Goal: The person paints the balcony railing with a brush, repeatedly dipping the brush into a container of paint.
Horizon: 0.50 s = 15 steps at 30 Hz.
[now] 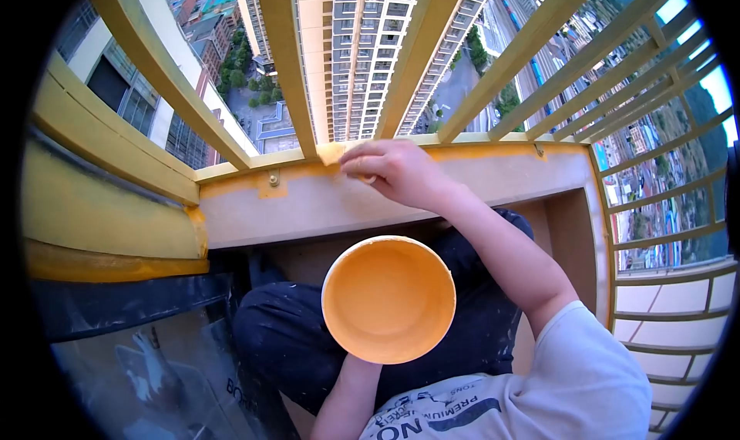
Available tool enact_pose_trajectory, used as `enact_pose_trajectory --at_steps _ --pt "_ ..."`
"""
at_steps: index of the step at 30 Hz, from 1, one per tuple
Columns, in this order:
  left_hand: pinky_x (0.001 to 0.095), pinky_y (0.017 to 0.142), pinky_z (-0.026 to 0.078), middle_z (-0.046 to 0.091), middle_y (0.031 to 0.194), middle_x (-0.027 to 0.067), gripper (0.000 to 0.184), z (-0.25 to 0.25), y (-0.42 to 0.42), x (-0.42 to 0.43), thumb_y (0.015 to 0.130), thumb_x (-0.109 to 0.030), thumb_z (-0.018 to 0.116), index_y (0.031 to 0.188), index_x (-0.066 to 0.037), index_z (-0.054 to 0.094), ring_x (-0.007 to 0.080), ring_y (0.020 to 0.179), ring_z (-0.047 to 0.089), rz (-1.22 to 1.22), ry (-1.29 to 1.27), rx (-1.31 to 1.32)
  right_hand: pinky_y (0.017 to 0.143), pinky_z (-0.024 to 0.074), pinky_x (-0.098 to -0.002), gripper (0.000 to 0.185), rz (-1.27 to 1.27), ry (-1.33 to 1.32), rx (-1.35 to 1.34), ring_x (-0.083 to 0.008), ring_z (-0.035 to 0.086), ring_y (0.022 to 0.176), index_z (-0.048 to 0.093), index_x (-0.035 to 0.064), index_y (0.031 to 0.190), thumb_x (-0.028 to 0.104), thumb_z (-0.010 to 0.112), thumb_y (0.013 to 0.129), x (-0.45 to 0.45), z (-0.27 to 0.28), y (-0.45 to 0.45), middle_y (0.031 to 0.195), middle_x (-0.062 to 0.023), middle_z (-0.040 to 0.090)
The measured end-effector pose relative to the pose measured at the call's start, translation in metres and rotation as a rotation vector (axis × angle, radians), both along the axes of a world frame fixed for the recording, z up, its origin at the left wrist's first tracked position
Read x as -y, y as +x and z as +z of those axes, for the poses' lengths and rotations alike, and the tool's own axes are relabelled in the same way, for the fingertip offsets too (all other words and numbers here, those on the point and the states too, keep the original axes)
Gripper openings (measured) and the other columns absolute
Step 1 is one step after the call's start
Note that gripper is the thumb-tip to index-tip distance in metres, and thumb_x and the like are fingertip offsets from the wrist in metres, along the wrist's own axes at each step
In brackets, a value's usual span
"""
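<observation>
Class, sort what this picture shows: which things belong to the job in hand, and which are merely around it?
Belonging to the job:
bucket, orange-yellow inside
small yellow piece in the right hand
yellow railing

Merely around it:
high-rise building beyond the railing
dark-edged glossy panel, lower left

One close, head-worn view faces forward and down over the bucket [436,293].
</observation>
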<state>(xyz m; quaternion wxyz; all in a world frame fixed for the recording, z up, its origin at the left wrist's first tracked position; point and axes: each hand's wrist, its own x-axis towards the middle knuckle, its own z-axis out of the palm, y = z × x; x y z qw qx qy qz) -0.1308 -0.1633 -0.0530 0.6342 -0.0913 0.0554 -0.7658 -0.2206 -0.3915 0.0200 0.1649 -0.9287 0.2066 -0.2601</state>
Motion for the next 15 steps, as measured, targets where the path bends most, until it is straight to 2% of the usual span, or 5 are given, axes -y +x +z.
enact_pose_trajectory --at_steps 5,8,11,14,15 --pt "0.0653 0.117 0.039 0.021 0.172 0.0127 0.074 0.026 -0.001 0.0 0.101 -0.056 0.059 0.162 -0.022 0.037 0.0565 0.149 0.029 -0.038 -0.015 -0.131 0.079 0.0609 -0.0381 0.016 -0.019 -0.013 0.045 -0.0287 0.074 0.095 0.076 0.006 0.105 0.005 0.073 0.09 0.0 -0.011 0.009 0.114 -0.0075 0.076" --pt "0.0672 0.115 0.04 0.02 0.173 0.0116 0.074 0.011 0.0 -0.002 0.101 -0.056 0.059 0.162 -0.021 0.036 0.0555 0.149 0.03 0.004 0.049 -0.011 0.081 0.0602 -0.0393 0.018 -0.037 0.104 0.089 -0.0297 0.073 0.096 0.075 0.006 0.107 0.005 0.073 0.089 0.0 0.0 0.002 0.114 -0.008 0.075" --pt "0.0683 0.114 0.041 0.02 0.173 0.0117 0.074 0.017 -0.001 -0.002 0.101 -0.056 0.059 0.162 -0.021 0.036 0.0555 0.15 0.029 -0.054 0.064 -0.163 0.083 0.0598 -0.0389 0.019 -0.042 0.038 0.048 -0.0296 0.073 0.098 0.075 0.0068 0.107 0.004 0.073 0.088 -0.009 -0.004 0.002 0.112 -0.0079 0.075" --pt "0.0685 0.112 0.042 0.02 0.173 0.0125 0.076 0.011 -0.001 -0.001 0.1 -0.057 0.059 0.162 -0.021 0.035 0.056 0.149 0.031 -0.025 0.016 -0.069 0.084 0.06 -0.0396 0.025 0.024 -0.025 0.026 -0.03 0.073 0.099 0.074 0.0052 0.111 0.001 0.072 0.086 -0.025 -0.001 -0.003 0.114 -0.0103 0.073" --pt "0.0684 0.112 0.043 0.018 0.173 0.0125 0.077 0.009 -0.002 0.0 0.1 -0.057 0.059 0.163 -0.021 0.033 0.0561 0.148 0.032 -0.011 -0.008 -0.071 0.085 0.0593 -0.0394 0.027 -0.06 -0.164 0.024 -0.0289 0.071 0.103 0.072 0.0032 0.112 0.004 0.07 0.085 -0.029 -0.003 -0.003 0.117 -0.0107 0.072"
